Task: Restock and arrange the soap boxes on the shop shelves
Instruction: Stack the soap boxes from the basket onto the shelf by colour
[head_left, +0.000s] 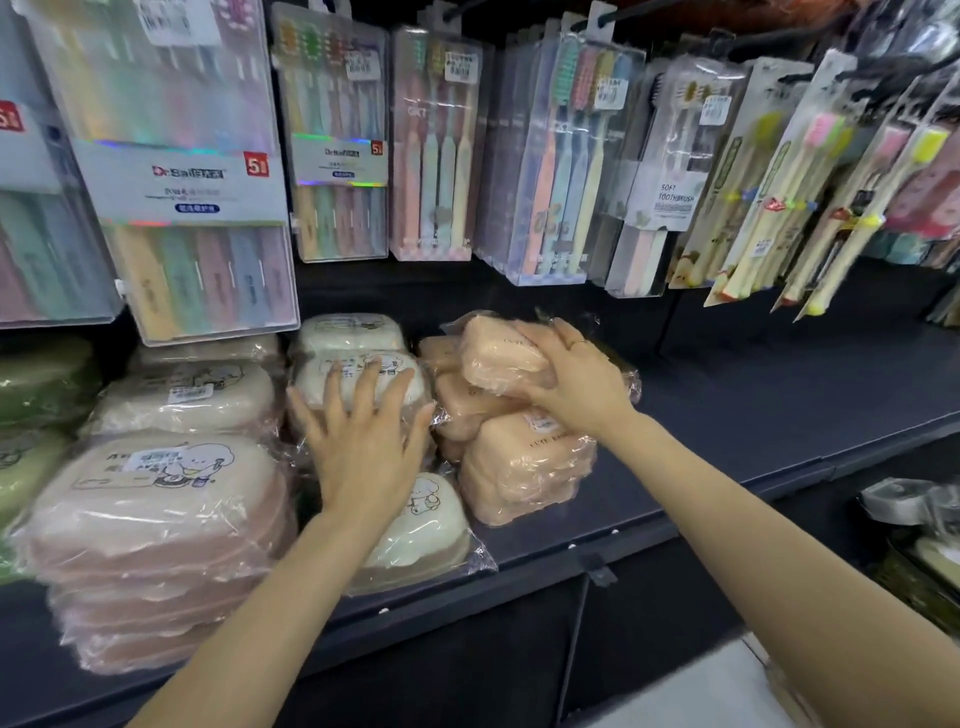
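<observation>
On a dark shop shelf (727, 415), the left hand (363, 441) lies spread flat against a cream soap box (358, 384), while the right hand (576, 384) grips a wrapped peach soap box (498, 358) atop the peach stack (519, 467).

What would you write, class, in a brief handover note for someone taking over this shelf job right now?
Left hand: open, fingers spread, pressing on the cream soap box at the top of the middle stack.
Right hand: gripping a wrapped peach soap box, at the top of the peach stack.
Shelf: pink-beige stacks at left, cream in the middle, peach beside them; green boxes at far left.
Done: several stacks stand on the shelf.
Left: settle the peach box, straighten the stacks, fill the bare shelf to the right.
</observation>
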